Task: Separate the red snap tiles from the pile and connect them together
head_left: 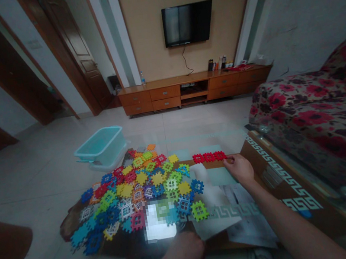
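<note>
Three red interlocking plastic tiles (209, 157) lie in a row on the glass table (223, 176). At the right end of that row, my right hand (241, 168) pinches the last red tile with thumb and finger. My left hand (187, 250) rests low in the middle, near the table's front edge; its fingers are mostly hidden, so its grip is unclear. Nearest to it are a yellow-green window tile (199, 210) and a blue window tile (184, 205). A broad heap of notched tiles in many colours, with yellow tiles (157, 178) among them, spreads over the table's left side.
A turquoise plastic tub (100, 145) stands beyond the heap, at the left. Along the far wall runs a wooden cabinet (164, 93) beneath a television (188, 23). A flowered sofa (319, 97) is at the right. Papers show through the glass.
</note>
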A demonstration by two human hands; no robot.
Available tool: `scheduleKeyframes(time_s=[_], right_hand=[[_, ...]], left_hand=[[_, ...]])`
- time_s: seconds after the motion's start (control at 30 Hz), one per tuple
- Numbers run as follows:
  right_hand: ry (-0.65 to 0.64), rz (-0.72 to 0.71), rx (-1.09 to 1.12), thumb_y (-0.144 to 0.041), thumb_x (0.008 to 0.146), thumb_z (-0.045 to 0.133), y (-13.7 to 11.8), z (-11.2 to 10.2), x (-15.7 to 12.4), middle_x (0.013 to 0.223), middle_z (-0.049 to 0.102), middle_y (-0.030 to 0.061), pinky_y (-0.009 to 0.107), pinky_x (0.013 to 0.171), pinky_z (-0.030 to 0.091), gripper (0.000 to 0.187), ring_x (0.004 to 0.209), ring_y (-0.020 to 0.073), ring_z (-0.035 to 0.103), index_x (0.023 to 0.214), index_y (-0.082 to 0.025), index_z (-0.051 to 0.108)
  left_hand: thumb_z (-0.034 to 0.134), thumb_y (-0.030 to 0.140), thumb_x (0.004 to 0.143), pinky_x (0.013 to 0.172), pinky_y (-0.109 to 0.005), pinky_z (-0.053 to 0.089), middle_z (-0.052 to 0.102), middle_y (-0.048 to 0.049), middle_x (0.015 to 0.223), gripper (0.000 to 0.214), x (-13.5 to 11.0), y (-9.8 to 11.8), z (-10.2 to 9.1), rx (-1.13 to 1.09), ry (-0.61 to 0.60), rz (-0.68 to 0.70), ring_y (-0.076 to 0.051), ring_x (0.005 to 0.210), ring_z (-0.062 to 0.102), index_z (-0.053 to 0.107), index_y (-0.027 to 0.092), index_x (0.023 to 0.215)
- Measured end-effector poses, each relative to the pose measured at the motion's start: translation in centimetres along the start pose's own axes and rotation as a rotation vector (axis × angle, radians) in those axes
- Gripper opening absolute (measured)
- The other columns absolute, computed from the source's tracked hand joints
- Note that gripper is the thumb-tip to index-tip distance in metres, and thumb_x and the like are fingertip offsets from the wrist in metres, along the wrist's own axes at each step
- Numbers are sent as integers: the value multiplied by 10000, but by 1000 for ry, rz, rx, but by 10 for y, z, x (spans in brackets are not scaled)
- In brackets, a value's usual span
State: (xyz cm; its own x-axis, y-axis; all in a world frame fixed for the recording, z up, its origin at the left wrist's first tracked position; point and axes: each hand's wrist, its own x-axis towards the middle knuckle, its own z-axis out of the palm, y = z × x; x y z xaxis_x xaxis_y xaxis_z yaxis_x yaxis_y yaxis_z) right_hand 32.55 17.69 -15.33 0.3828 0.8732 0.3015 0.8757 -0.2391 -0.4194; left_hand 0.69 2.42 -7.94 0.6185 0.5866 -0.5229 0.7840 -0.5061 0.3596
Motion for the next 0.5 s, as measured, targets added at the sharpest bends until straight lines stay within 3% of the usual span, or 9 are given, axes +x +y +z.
scheduleKeyframes(time_s=[0.5], right_hand=[[-2, -10, -11, -432, 835, 565, -2, -2, -1, 939, 724, 81, 291, 702, 469, 316, 806, 211, 669, 948, -198, 745]], left_hand=[[687, 569, 689, 802, -375, 559, 734, -125, 969, 462, 0, -2, 0, -10, -6, 54, -314, 938, 685, 743, 206, 969]])
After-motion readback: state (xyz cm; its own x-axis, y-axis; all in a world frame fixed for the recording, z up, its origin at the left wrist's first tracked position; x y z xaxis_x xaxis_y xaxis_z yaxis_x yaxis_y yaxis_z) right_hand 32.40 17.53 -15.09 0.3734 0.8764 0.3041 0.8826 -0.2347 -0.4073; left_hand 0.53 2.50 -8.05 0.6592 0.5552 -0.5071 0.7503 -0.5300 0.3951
